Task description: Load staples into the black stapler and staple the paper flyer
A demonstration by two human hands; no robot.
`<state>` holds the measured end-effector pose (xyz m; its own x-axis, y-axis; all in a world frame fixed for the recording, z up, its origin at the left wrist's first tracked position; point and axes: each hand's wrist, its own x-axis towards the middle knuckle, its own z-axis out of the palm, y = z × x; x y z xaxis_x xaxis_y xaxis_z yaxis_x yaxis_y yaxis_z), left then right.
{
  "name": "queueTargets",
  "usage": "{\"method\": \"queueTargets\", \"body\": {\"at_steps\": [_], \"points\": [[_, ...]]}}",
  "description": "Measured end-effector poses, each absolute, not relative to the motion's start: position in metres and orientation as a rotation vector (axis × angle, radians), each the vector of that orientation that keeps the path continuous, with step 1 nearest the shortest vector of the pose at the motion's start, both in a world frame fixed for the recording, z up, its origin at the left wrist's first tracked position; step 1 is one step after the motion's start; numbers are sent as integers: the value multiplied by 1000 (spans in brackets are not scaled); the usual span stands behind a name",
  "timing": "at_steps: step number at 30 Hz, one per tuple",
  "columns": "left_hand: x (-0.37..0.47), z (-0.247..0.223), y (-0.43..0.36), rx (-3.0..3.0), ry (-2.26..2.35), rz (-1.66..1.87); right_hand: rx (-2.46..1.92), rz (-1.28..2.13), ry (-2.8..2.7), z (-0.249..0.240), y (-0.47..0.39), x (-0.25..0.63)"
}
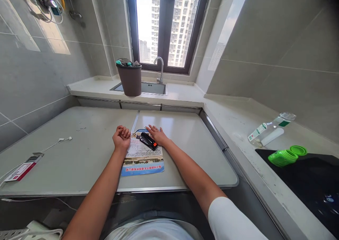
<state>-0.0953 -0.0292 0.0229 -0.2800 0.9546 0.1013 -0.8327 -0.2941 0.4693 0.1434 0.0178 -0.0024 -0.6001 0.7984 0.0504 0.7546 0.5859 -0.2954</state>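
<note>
A printed leaflet [143,165] with a blue band and a building photo lies on the folding table, its print upside down to me. On top of it rests a black stapler [147,140] with an orange-red piece at its near end. My right hand [157,135] lies flat, fingers spread, over the leaflet's upper right edge, beside the stapler. At the left edge, my left hand [122,136] is turned on its side with the fingers curled in. Whether anything is inside those fingers cannot be made out.
A red-and-white box [22,168] and a white cable [51,144] lie on the table's left. Behind stand a brown bin [130,80], a sink [153,88] and a faucet [161,68]. On the right counter are a clear bottle [272,128] and a green container [283,157].
</note>
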Motion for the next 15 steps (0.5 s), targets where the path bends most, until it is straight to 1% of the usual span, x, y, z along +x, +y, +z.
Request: {"method": "queueTargets", "body": {"at_steps": [4,11,15], "points": [[-93,21,-28,408,399,1833,-1470,370,-2527,-7,14,197],[-93,18,-26,404,405,1829,-1947,191,-2186,-20,8,347],[-95,16,-24,393,406,1833,-1930,129,-1942,-28,6,401]]}}
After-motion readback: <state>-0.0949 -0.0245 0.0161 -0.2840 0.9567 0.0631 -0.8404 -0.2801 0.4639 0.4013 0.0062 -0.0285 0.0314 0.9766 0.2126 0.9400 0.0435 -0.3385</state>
